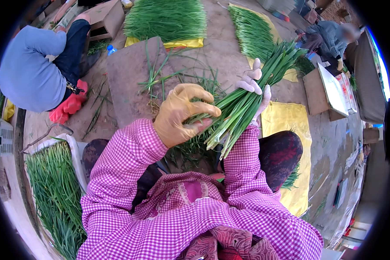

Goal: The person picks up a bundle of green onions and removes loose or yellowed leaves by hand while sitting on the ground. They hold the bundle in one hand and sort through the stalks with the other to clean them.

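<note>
A bunch of garlic chives [258, 93] lies slantwise across my right hand [255, 84], its pale cut ends toward me and its leaf tips pointing far right. The white-gloved fingers of that hand are closed round the bunch. My left hand [186, 110], in a tan glove, is beside the lower left of the bunch. Its fingers are curled toward the thumb, with some green strands showing between them. Loose leaves and trimmings [188, 149] lie below my hands, partly hidden by my sleeves.
A flat board [132, 71] with stray leaves lies ahead. Chive heaps rest on yellow sheets [290, 130] at the far middle and right. A tub of chives [56, 186] stands at my left. One person [34, 69] crouches at left, another [329, 39] sits far right by a box [318, 91].
</note>
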The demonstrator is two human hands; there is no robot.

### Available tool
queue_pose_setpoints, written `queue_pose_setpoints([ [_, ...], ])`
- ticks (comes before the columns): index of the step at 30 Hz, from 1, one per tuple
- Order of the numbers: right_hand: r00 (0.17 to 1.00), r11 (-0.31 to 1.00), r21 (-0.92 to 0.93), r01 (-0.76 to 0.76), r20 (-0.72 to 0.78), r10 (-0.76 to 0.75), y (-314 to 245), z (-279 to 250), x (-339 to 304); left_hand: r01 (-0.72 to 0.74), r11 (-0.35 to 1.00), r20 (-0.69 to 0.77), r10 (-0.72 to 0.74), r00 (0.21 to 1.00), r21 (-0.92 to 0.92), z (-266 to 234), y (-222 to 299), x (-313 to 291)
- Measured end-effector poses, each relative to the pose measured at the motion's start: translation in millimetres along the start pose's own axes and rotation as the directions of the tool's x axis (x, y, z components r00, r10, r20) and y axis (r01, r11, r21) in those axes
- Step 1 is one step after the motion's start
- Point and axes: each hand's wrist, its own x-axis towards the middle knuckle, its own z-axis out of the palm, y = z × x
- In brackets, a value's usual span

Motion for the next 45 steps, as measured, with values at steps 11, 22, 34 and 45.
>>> queue_pose_setpoints([
  [11,0.998,0.998,0.059,-0.025,-0.050,0.027,12,-6,-1,-0.031,0.913,-0.076,0.067,0.995,0.408,10,3,-10],
  [22,1.000,0.996,0.082,-0.021,0.001,0.021,10,2,0,-0.023,0.905,-0.260,0.147,0.954,0.425,-1,-5,-6],
  [34,0.999,1.000,0.001,0.011,-0.033,-0.011,2,-3,0,0.155,0.972,-0.211,-0.116,0.971,0.178,-20,-7,-7],
  [45,0.992,0.996,-0.079,-0.035,-0.126,0.025,25,-3,-3,0.026,0.957,-0.048,-0.013,0.999,0.289,15,5,-4],
])
